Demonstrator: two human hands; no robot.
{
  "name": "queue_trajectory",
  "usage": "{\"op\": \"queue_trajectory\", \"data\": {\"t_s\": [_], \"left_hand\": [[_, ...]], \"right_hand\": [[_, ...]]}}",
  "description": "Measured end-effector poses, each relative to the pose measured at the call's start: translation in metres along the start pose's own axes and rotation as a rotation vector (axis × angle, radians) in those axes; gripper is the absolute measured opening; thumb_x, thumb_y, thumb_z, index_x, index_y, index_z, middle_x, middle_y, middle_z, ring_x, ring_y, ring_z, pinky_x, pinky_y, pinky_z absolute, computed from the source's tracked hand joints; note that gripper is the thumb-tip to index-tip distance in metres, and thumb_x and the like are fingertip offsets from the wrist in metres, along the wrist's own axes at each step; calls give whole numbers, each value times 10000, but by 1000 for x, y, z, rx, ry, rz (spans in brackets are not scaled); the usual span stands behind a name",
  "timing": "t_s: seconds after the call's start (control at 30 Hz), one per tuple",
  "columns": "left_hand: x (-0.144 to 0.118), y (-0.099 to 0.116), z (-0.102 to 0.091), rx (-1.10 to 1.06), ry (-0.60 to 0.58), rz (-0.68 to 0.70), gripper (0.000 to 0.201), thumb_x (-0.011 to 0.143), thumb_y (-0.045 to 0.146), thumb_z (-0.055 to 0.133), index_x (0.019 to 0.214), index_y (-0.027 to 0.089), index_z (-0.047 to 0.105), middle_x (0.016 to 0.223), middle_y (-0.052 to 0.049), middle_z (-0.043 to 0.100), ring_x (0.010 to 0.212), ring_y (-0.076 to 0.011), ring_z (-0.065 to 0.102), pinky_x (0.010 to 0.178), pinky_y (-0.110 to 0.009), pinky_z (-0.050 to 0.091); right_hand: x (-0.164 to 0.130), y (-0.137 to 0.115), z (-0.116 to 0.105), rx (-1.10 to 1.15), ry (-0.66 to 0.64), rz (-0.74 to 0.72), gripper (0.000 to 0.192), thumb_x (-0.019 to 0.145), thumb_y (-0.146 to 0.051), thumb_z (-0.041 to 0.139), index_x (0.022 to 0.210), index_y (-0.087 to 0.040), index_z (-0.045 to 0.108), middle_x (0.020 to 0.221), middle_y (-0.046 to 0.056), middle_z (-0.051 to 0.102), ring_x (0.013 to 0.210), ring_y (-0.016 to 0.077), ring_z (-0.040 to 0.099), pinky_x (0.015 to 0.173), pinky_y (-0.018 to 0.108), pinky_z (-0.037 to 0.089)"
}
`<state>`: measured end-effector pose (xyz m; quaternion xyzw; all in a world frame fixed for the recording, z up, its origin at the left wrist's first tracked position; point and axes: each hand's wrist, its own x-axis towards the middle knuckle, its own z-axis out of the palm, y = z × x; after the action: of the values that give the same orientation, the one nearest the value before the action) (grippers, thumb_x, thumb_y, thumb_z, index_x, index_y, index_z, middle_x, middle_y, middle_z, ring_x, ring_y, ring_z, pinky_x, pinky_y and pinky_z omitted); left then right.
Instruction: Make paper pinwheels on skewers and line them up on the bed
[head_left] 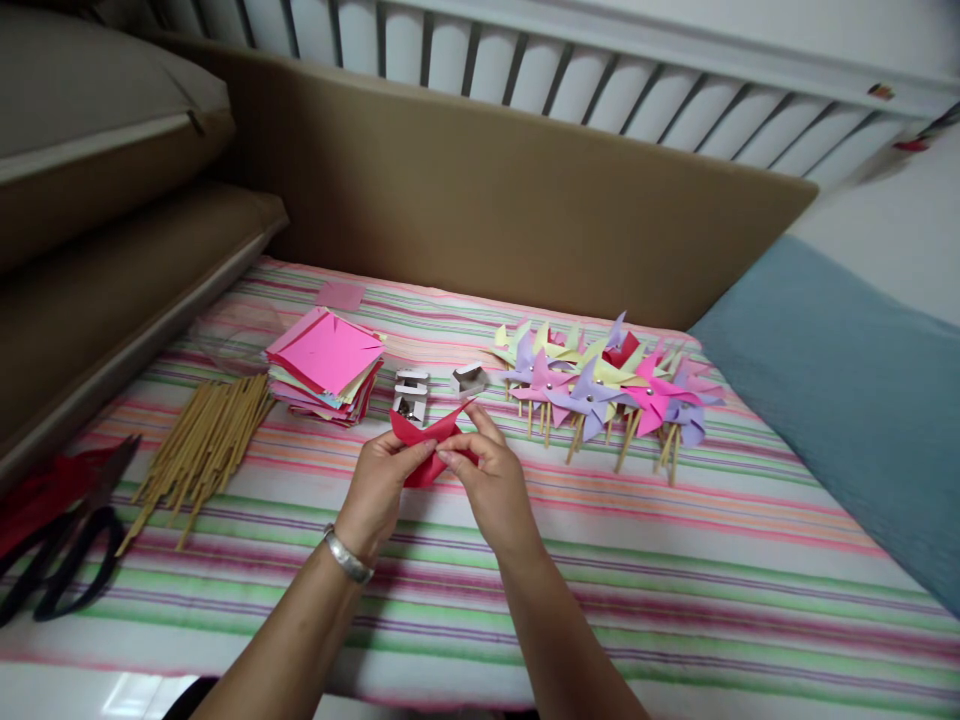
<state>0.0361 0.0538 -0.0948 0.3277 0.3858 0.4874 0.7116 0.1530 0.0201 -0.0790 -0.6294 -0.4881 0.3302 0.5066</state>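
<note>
A red paper sheet (424,472), partly folded, is held between both hands above the striped cloth. My left hand (380,488) pinches its left side with thumb and fingers; a silver bracelet (348,556) circles that wrist. On the other side, my right hand (491,480) has thumb and fingers closed on the paper near its middle. Just beyond the paper stand two small open boxes, a white one (411,390) with small metal pieces inside and another box (469,380). To the left is a stack of coloured paper squares (327,352).
Finished paper pinwheels (592,392) on sticks lie in a group at right. Wooden sticks (199,440) are piled at left, beside black-handled scissors (82,545) and red material (45,490). Brown cushions (135,250) border the left; a brown panel (480,190) stands behind.
</note>
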Motion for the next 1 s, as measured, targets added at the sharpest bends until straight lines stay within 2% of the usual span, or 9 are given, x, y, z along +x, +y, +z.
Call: {"op": "queue_trajectory", "data": {"t_s": [0.17, 0.37, 0.5, 0.77, 1.0], "left_hand": [[0, -1, -1, 1, -4, -7, 183, 603, 227, 761, 767, 147, 745, 689, -39, 722, 605, -121, 610, 633, -234, 472], [1, -2, -1, 21, 8, 20, 190, 584, 238, 769, 754, 156, 745, 711, -40, 726, 612, -126, 612, 628, -238, 473], [1, 0, -1, 20, 10, 13, 201, 565, 241, 778, 744, 157, 745, 704, -37, 724, 610, -128, 609, 620, -238, 474], [1, -1, -2, 8, 0, 18, 167, 591, 219, 767, 738, 146, 734, 692, -28, 715, 605, -109, 598, 624, -222, 468], [0, -1, -2, 12, 7, 19, 175, 586, 226, 771, 740, 151, 738, 703, -24, 716, 610, -111, 596, 621, -220, 464]], "right_hand": [[0, 2, 0, 19, 15, 13, 81, 693, -221, 631, 703, -228, 711, 1376, 55, 458, 1317, 238, 342, 1066, 413, 266], [1, 1, 1, 54, 39, 52, 60, 657, -229, 645, 684, -227, 698, 1235, 65, 573, 1235, 251, 449, 984, 402, 379], [0, -1, 2, 51, 46, 56, 34, 647, -227, 647, 650, -220, 679, 1195, 71, 588, 1199, 254, 480, 930, 384, 426], [-1, 2, 0, -24, 20, -25, 74, 714, -221, 604, 703, -216, 677, 1211, 83, 563, 1228, 238, 440, 1000, 390, 359], [0, 3, 0, -53, -8, -32, 75, 724, -206, 597, 691, -214, 664, 1225, 81, 551, 1241, 225, 422, 1032, 383, 313]]}}
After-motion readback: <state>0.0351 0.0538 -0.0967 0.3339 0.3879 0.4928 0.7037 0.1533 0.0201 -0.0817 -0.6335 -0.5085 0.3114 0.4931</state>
